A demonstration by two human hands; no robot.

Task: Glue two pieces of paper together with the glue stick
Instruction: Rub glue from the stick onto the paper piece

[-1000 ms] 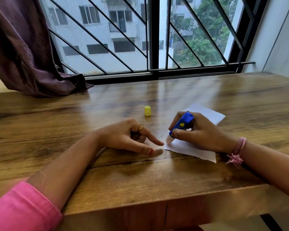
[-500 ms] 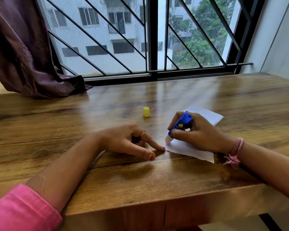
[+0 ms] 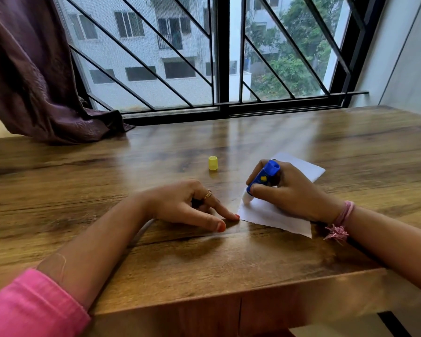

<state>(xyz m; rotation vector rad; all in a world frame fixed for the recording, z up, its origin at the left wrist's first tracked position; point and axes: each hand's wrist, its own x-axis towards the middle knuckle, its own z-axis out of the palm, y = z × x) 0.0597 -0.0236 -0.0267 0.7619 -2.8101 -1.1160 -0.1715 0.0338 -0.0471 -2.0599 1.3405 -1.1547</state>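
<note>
Gripping the blue glue stick in the right hand, tip on the white paper, left hand pinning its corner with straight fingers.

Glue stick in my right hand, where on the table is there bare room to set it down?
Bare wood lies left of the yellow cap, between it and the curtain, and along the far side by the window frame. The near edge of the table, between your forearms, is free too. It is crowded around the paper, where the left hand and right hand with the glue stick meet.
</note>
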